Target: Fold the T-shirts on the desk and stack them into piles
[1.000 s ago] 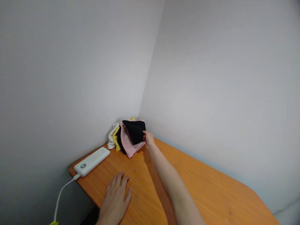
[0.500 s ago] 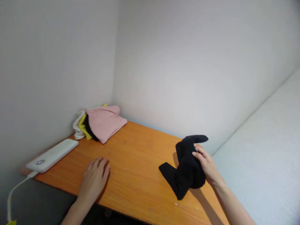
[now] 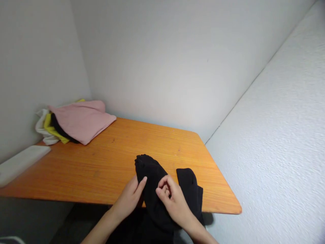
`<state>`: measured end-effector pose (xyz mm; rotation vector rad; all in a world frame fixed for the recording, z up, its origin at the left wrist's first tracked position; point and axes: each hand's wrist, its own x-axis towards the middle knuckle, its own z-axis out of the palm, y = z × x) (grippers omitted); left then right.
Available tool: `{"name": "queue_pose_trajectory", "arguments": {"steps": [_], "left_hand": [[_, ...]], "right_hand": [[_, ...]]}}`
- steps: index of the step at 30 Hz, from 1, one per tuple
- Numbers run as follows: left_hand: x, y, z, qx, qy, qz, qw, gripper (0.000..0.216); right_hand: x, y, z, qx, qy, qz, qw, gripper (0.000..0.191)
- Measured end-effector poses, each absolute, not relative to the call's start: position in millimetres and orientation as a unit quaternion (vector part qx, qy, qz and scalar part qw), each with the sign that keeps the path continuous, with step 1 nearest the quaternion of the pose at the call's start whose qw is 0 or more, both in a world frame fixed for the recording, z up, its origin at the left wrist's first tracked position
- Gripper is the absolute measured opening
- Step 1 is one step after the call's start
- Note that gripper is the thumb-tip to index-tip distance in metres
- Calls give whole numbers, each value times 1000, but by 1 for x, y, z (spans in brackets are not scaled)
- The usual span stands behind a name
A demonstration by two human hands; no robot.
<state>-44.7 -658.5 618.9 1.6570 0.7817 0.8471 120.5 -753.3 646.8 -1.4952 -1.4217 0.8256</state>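
Note:
A black garment point(image 3: 152, 173) with a wavy, ruffled edge hangs bunched over the table's front edge and down towards my lap. My left hand point(image 3: 130, 196) grips its left side, thumb on top and the other fingers beneath the cloth. Lying against the middle of the fabric, my right hand point(image 3: 174, 201) has its fingers curled in towards the thumb in a pinch; the cloth between the fingertips is hard to make out. A loose part of the garment rests on the tabletop to the right of this hand.
On the wooden table point(image 3: 122, 142), a pile of folded cloths stands at the back left, with a pink cloth point(image 3: 83, 120) on top and yellow, black and white ones below. A white power bank point(image 3: 24, 164) lies at the left edge. Walls border the table behind and at both sides.
The black garment has come from the table's right side to the near edge, in front of me. My left hand has left the tabletop and taken hold of it. The view has turned right.

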Motion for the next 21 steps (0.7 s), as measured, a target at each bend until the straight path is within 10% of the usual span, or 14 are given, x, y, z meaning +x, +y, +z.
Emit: {"name": "queue_pose_trajectory", "arguments": {"steps": [6,21], "left_hand": [[-53,-672,640,825,224,325,405,46],[-45,-670,668,679,269,398,556,42]], "right_hand": [[125,-735,676,-587,-632,99,496,26],[127,-737,713,-639,-639,84,421,6]]}}
